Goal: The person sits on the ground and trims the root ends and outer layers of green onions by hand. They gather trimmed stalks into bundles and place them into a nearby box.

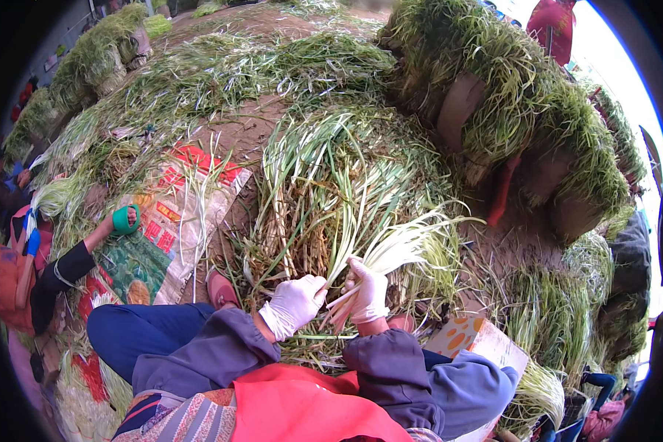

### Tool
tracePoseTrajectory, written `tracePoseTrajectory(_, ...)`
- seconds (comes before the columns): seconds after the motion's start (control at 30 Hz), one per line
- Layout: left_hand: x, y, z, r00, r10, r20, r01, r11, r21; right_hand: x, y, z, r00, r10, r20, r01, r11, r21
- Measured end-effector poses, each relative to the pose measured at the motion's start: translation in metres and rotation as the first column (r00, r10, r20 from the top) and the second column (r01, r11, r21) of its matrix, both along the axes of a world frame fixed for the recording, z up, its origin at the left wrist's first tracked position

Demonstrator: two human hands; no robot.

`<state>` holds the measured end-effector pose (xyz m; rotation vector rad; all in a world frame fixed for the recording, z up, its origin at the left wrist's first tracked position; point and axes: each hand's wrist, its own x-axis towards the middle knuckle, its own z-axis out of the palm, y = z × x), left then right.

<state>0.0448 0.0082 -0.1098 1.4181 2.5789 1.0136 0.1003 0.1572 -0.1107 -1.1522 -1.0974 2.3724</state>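
Note:
My right hand [369, 294], in a white glove, is closed around a bundle of pale, long-leaved allium shoots [402, 246]. Their leaves fan out to the upper right, and the cut-looking pinkish ends [340, 312] stick out below the fist. Just to its left, my gloved left hand [293, 306] pinches the lower end of one or more longer green shoots [338, 264], which rise towards the heap. That heap of untrimmed shoots [309, 221], with brown, withered leaves among the stems, lies on the soil right before me.
A printed sack [199, 221] lies to the left with a few shoots on it. Beside it reaches another person's hand [126, 220] with a green band. Large stacked bundles [508, 99] stand at upper right. A cardboard box [486, 348] is by my right knee.

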Motion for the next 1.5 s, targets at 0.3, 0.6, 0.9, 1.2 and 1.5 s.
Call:
tracePoseTrajectory(0.3,0.003,-0.002,0.000,0.998,-0.048,-0.047,0.040,0.988,-0.151,0.005,-0.003,-0.012,0.986,0.161,-0.037,-0.160,0.987,0.013)
tracePoseTrajectory(0.6,-0.011,0.008,0.005,0.942,0.128,0.312,-0.196,0.960,0.199,0.004,-0.007,-0.016,0.996,0.029,-0.082,-0.030,0.999,-0.013)
tracePoseTrajectory(0.9,-0.006,0.014,0.009,0.783,0.073,0.617,-0.266,0.937,0.227,0.006,-0.002,-0.014,0.982,-0.086,-0.171,0.072,0.994,-0.086)
tracePoseTrajectory(1.2,-0.002,0.017,0.013,0.964,0.012,0.267,-0.067,0.977,0.200,0.012,-0.007,-0.011,0.988,0.034,-0.153,-0.046,0.996,-0.074)
tracePoseTrajectory(1.5,-0.008,0.020,0.011,0.987,-0.037,0.158,-0.005,0.965,0.261,0.009,-0.008,-0.012,0.987,0.076,-0.144,-0.067,0.996,0.064)
